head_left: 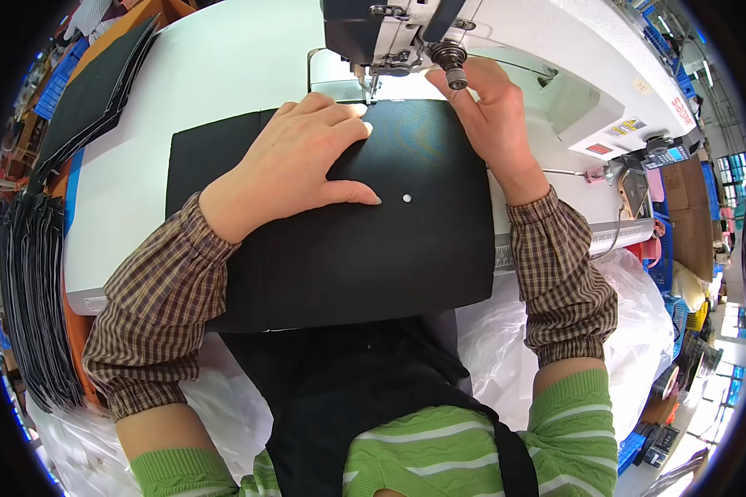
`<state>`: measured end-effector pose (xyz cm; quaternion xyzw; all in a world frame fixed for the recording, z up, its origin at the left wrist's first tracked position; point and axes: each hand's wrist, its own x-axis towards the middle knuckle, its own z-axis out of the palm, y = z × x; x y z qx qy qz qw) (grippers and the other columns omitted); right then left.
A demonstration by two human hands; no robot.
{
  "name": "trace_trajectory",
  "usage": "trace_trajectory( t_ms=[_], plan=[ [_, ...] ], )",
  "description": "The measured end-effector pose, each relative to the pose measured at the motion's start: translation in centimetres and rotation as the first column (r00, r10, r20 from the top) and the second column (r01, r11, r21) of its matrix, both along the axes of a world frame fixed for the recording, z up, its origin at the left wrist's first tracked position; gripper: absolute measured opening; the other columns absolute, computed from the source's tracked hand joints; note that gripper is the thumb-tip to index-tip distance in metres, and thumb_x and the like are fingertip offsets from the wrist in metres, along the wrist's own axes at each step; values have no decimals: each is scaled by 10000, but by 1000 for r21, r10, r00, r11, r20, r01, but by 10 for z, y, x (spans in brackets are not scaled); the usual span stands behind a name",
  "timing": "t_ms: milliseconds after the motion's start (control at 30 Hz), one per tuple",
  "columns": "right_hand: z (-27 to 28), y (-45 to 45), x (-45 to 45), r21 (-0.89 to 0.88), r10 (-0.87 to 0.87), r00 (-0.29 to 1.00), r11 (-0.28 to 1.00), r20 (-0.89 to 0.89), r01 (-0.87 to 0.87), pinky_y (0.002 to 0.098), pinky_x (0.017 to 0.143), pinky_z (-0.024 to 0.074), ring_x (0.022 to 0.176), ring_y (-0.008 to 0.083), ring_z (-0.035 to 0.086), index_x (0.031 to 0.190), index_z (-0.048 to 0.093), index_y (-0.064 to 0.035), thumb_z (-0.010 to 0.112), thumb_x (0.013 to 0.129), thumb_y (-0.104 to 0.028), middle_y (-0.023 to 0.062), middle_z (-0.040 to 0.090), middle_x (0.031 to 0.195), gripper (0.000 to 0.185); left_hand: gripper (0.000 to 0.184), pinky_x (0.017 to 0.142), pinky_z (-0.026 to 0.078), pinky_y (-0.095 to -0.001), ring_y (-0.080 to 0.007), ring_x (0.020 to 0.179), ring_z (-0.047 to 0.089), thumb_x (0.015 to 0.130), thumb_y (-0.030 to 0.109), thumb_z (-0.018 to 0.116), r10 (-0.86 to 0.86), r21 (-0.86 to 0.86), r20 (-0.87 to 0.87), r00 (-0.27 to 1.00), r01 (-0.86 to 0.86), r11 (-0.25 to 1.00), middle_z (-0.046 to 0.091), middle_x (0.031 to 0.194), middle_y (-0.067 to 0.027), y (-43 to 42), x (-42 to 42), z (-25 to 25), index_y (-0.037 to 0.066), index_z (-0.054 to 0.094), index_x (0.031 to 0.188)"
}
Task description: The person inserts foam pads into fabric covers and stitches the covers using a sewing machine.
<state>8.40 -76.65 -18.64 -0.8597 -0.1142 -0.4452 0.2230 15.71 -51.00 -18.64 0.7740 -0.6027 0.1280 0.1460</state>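
A black fabric panel lies on the bed of the sewing machine, its far edge at the presser foot. My left hand rests flat on the panel, left of the needle area, with thumb apart and fingertips close to the foot. A small white dot shows on the panel, right of my left thumb. My right hand is beyond the panel's far right corner, behind the tension knob. Its fingers are curled and partly hidden by the machine head, so what they hold cannot be made out.
Black panels lie stacked at the upper left. A thick pile of black pieces hangs along the left side. At right are a phone and a small control panel. White plastic sheeting surrounds my lap.
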Motion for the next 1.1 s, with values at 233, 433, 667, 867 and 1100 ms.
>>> trace_trajectory(
  t_ms=[233,433,667,867,1100],
  plan=[
    [4,4,-12,-232,88,957,960,-277,-155,334,769,504,776,229,600,880,760,-42,778,863,-149,35,691,841,109,494,995,481,-363,-252,1110,613,866,386,800,8,-42,21,1000,-7,999,678,1230,-67,-8,7,-5,71,677,1226],
    [-8,11,-23,-197,184,935,948,-303,-250,347,819,519,856,225,636,925,771,-43,759,878,-149,30,723,939,117,246,866,524,-264,-168,935,674,985,120,644,76,-53,-603,794,-135,989,747,1092,-54,11,43,15,41,716,1206],
    [-4,20,-41,-172,45,897,976,-440,-133,354,1005,509,1172,261,652,1107,770,-33,728,906,-105,68,737,1221,218,216,909,544,-274,-189,1012,708,999,44,579,285,-13,-518,806,-340,940,758,1129,-55,57,61,31,21,725,1158],
    [-23,19,-66,-136,-7,889,989,-459,-63,359,1051,497,1238,263,647,1109,776,-49,747,886,-113,45,740,1245,234,227,977,528,-314,-233,1156,667,982,28,582,149,-55,-266,952,-169,984,723,1242,-49,38,44,10,37,716,1164],
    [-35,1,-79,-24,48,838,997,-543,-73,378,1101,467,1318,291,599,1168,772,-58,713,910,-76,53,719,1308,265,215,1020,508,-350,-269,1255,612,937,1,612,18,61,-71,997,-13,998,695,1307,-44,18,32,-8,40,704,1127]
  ],
)
